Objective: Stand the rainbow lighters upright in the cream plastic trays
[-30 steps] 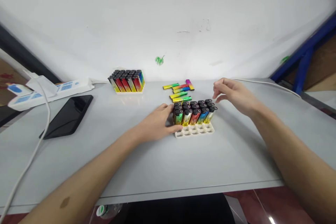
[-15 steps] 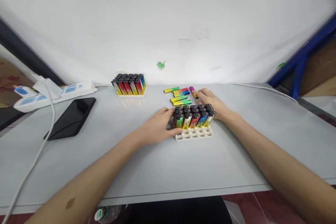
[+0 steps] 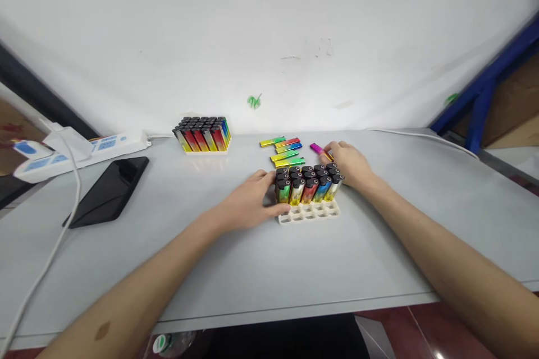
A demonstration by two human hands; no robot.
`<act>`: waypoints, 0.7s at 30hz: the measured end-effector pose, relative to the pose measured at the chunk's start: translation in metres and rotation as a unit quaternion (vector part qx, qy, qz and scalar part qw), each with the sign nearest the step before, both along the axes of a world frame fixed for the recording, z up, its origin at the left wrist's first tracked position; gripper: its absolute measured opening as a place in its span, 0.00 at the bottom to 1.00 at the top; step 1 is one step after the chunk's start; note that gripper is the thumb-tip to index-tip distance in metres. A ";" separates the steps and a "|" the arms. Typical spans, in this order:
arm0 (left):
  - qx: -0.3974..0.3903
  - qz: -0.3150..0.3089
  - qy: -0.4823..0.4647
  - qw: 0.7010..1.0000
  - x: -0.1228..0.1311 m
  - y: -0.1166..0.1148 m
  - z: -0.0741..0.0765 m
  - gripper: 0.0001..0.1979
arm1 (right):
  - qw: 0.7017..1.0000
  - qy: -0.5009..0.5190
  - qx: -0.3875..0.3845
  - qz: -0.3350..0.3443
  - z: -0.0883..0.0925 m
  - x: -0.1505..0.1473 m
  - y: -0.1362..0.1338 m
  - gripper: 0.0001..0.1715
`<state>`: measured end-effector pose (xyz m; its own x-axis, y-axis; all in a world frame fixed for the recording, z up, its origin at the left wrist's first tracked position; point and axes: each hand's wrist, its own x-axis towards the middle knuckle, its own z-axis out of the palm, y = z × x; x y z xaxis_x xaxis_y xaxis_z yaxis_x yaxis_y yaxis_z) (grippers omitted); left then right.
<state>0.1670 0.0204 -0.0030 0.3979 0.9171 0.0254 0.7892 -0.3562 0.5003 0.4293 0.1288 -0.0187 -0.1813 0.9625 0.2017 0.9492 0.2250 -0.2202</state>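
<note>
A cream slotted tray (image 3: 309, 214) stands in front of me, its back rows filled with upright lighters (image 3: 310, 190) with black tops and its front slots bare. My left hand (image 3: 255, 200) grips the tray's left end, thumb along the front and fingers behind the lighters. Just behind the tray's right end, my right hand (image 3: 346, 161) has its fingers closed around a purple-and-yellow lighter (image 3: 319, 150), partly hidden by the fingers. Several loose lighters (image 3: 287, 147) in green, yellow, red and blue lie flat on the table to its left.
A second tray, full of lighters (image 3: 202, 137), stands near the wall. At the left are a black phone (image 3: 110, 190), a white power strip (image 3: 109, 146) and a white cable (image 3: 50, 261). Another cable (image 3: 421, 134) runs along the back right, beside a blue frame (image 3: 484, 104).
My right hand has taken hold of the purple-and-yellow lighter and turned it, so it lies more slanted and slightly further right. My left hand stays at the tray. The view has shifted slightly.
</note>
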 end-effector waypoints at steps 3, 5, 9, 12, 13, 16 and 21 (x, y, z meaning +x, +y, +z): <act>0.001 -0.001 -0.001 1.000 0.000 0.000 -0.001 0.23 | 0.999 0.029 -0.013 -0.024 0.003 0.003 -0.001 0.13; -0.001 0.000 0.000 1.000 0.000 0.001 -0.002 0.23 | 0.998 0.052 -0.027 -0.029 0.003 0.007 -0.001 0.17; -0.003 0.005 0.004 1.000 -0.001 0.001 -0.003 0.23 | 0.998 0.044 -0.044 -0.001 0.003 0.012 0.000 0.22; -0.003 0.008 0.005 1.000 -0.001 0.001 -0.003 0.23 | 0.999 0.007 -0.040 0.005 0.004 0.012 -0.001 0.16; -0.002 0.008 0.005 1.000 -0.001 0.001 -0.003 0.23 | 0.999 0.009 -0.032 0.001 0.006 0.012 -0.002 0.15; 0.002 0.002 0.001 1.000 -0.001 0.001 -0.003 0.23 | 0.998 0.058 -0.011 -0.026 0.011 0.012 -0.005 0.16; 0.005 -0.002 0.000 1.000 -0.002 0.002 -0.004 0.24 | 0.969 0.243 -0.047 -0.025 0.019 0.007 -0.014 0.15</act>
